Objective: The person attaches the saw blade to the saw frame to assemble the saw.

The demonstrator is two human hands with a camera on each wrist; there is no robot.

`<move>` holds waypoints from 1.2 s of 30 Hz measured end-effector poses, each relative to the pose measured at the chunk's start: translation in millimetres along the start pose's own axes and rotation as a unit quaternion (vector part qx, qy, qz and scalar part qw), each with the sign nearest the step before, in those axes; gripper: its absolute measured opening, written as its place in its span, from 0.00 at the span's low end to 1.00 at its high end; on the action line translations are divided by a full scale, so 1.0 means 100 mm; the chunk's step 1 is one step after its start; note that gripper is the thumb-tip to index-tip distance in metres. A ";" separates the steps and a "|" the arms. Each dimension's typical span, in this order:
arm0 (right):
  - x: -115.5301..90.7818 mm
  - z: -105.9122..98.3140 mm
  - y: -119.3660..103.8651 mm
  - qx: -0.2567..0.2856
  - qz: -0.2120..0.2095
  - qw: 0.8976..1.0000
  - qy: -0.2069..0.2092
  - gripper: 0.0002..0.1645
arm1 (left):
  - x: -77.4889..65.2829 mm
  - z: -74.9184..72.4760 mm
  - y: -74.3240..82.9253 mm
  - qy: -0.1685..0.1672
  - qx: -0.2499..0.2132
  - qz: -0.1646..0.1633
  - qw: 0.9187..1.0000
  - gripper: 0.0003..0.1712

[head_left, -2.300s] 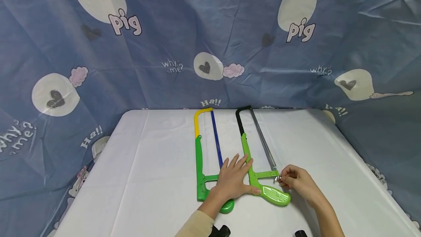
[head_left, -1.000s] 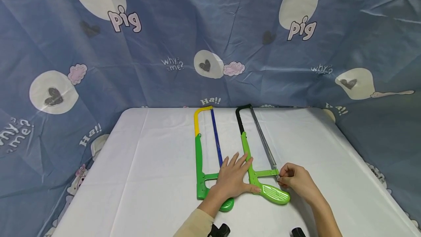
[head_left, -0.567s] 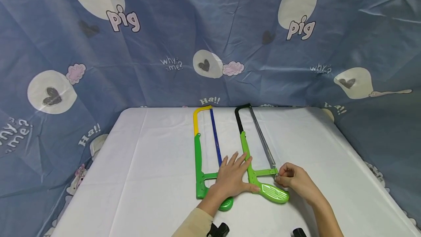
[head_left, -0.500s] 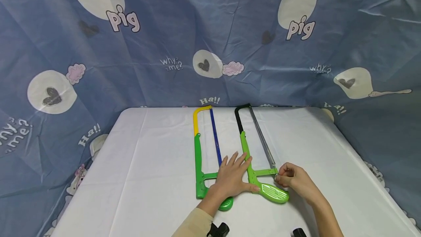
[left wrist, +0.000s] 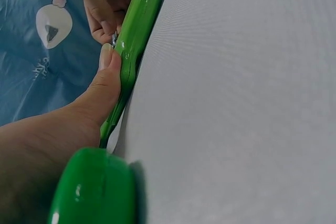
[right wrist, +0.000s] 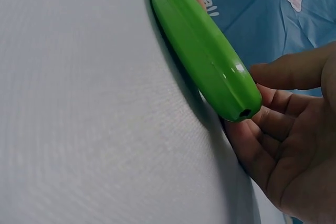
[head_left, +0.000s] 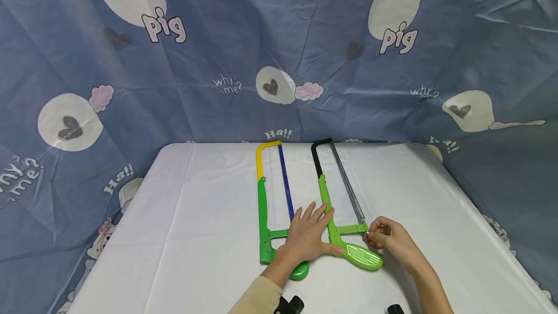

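Barehanded, a person rests a spread left hand (head_left: 307, 236) on a lime-green hacksaw (head_left: 335, 231), at three o'clock from a yellow-tipped saw (head_left: 263, 207) on the table (head_left: 209, 236), while the right hand (head_left: 394, 241) pinches the lime-green hacksaw's metal fastener (head_left: 365, 236).

Lt-green handle (head_left: 363, 257) by my L hand (head_left: 304, 237): looks like hard plastic, v. glossy, w/ bright highlights, ribbed on its face. Small fitting (head_left: 366, 236) in my R hand (head_left: 395, 241): shiny bare metal. Grey blade (head_left: 347, 181): metal, dull sheen. Black bow (head_left: 316, 157): looks like painted metal, fairly matt. Dk-green handle (head_left: 300, 271): smooth, high gloss, plastic-looking. Yellow bow (head_left: 259, 159): smooth w/ coated look. Blue blade (head_left: 285, 180): painted-metal look, satin-ish. White table cover (head_left: 209, 217): matt cloth, fine weave, soft creases. Blue backdrop (head_left: 218, 38): printed fabric, slight sheen, wrinkled. My beige sleeve (head_left: 259, 295): matt cloth.
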State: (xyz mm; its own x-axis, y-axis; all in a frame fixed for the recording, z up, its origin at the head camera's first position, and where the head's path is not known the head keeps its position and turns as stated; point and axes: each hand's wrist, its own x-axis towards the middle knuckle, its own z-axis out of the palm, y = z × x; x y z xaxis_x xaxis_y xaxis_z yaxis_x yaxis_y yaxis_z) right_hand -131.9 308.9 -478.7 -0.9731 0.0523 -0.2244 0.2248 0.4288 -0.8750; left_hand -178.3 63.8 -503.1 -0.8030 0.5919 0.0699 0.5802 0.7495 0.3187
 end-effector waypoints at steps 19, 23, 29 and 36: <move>0.02 0.00 0.07 0.026 0.000 1.000 0.005 0.07 | 0.00 -0.01 0.00 0.007 -0.003 0.003 1.000 0.62; 0.03 0.01 0.07 0.024 0.003 1.000 0.009 0.07 | 0.00 0.00 -0.01 0.007 -0.005 0.003 1.000 0.63; 0.02 0.03 0.08 0.021 -0.012 1.000 0.009 0.07 | 0.01 0.01 -0.01 0.003 -0.004 0.002 1.000 0.62; 0.03 0.05 0.08 0.016 -0.012 1.000 0.017 0.07 | 0.00 -0.02 0.01 0.001 -0.008 0.002 1.000 0.62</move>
State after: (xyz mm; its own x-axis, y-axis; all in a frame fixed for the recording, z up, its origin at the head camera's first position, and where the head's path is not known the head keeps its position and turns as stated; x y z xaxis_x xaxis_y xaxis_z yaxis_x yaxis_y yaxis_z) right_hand -132.8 308.3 -488.5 -0.9794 0.0727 -0.1886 0.2018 0.4008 -0.8936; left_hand -178.0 63.7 -500.5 -0.8009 0.5943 0.0729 0.5812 0.7423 0.3335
